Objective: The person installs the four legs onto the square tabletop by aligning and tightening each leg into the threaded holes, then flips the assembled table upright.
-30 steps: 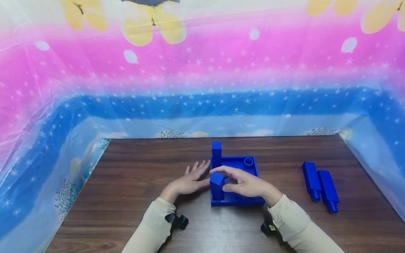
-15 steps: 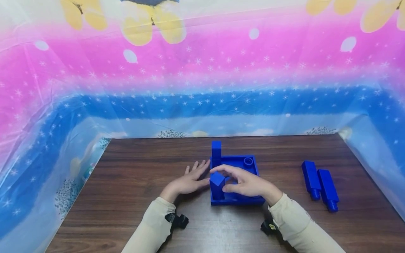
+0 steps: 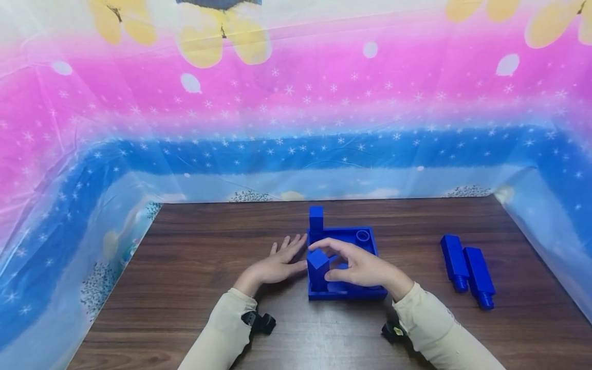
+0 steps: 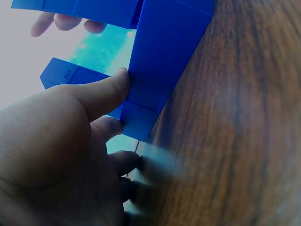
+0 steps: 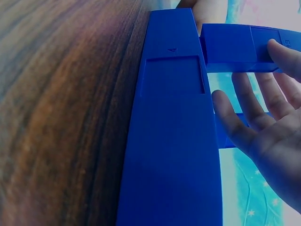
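A square blue base with a raised rim [image 3: 348,296] lies on the table. At its near left corner stands a blue square post [image 3: 318,273], turned at an angle to the rim. My right hand [image 3: 358,264] pinches this post between thumb and fingers; in the right wrist view the thumb [image 5: 287,59] presses on one face of it. Another blue post [image 3: 316,222] stands upright at the far left corner. My left hand [image 3: 276,264] lies along the base's left side with fingers spread, and in the left wrist view its thumb [image 4: 108,92] touches the side wall.
Two blue posts with round threaded-looking ends, the left one [image 3: 455,263] and the right one [image 3: 480,277], lie side by side on the wooden table [image 3: 208,231] at the right. A round socket [image 3: 363,236] shows in the base's far right corner. A patterned cloth [image 3: 296,103] hangs behind.
The near post has turned a little in my right hand, and the right fingers have shifted slightly with it. My left hand and the base have stayed put.
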Available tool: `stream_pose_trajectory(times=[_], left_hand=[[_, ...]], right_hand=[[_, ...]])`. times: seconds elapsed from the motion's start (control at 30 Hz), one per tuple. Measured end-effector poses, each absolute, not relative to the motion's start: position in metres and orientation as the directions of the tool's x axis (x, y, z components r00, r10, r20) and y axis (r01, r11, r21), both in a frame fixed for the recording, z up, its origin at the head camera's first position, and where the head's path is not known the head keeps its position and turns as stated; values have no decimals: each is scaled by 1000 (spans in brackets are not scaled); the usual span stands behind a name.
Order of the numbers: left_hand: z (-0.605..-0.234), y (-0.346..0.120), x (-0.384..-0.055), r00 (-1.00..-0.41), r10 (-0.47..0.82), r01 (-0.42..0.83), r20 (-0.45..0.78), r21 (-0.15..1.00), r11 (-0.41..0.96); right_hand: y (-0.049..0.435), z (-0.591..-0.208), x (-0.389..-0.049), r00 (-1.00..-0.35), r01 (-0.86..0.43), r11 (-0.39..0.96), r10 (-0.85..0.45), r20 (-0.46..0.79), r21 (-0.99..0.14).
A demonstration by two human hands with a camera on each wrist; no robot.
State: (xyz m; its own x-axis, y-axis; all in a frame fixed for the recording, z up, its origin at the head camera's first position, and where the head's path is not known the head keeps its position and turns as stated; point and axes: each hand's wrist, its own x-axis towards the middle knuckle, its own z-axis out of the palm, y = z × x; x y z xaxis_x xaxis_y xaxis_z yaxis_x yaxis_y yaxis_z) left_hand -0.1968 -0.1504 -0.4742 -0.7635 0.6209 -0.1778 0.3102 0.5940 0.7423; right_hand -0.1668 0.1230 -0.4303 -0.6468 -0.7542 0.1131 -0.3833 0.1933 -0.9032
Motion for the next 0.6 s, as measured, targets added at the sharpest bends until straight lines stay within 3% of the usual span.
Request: stream_pose_trajectory(times=[0.6], left_hand=[[-474,-149,-197,-772,601,288,-207,729,621]], right_hand=[[121,-434,-166,-657,-448,212,-737,159,-868]])
